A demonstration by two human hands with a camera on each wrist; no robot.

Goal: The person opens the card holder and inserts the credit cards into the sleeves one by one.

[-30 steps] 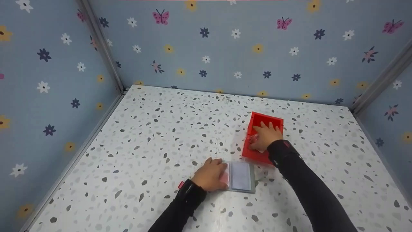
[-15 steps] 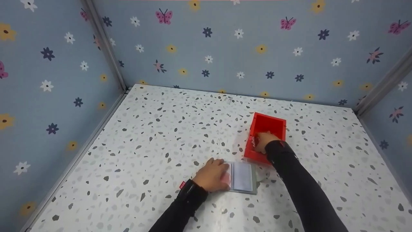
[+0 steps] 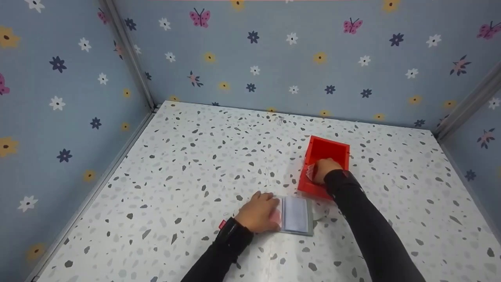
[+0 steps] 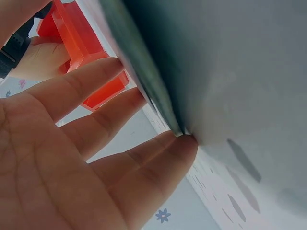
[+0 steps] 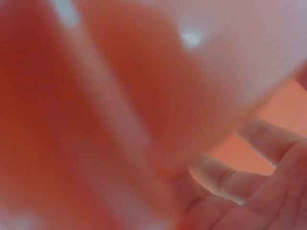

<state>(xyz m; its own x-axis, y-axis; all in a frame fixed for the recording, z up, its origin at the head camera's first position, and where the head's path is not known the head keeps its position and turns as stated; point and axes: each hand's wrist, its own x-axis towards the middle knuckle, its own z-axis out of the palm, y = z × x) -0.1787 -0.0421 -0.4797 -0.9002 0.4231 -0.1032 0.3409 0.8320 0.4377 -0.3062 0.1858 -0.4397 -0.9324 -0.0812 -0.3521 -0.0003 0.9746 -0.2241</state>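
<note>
My left hand (image 3: 257, 213) rests on the left side of an open wallet-like card holder (image 3: 296, 214) with a grey-green cover and clear sleeves. A pink insert (image 3: 276, 217) shows beside its fingers. In the left wrist view, fairly straight fingers (image 4: 103, 115) touch the holder's green edge (image 4: 144, 72). My right hand (image 3: 325, 171) is down inside a red plastic bin (image 3: 308, 154), holding a flat red-and-white card (image 3: 310, 172) near the bin's left wall. The right wrist view is blurred by a reddish see-through sheet (image 5: 168, 86) close to the camera, partly covering the fingers (image 5: 216, 172).
A small red tag (image 3: 222, 224) shows beside the left wrist. The white speckled table (image 3: 188, 168) meets flowered blue walls (image 3: 270, 51) at the back and sides. The bin stands just beyond the card holder's right side.
My right hand has gone from spread fingers over the bin to curled fingers lower inside it, with the card now showing at its left. The left hand stays on the card holder.
</note>
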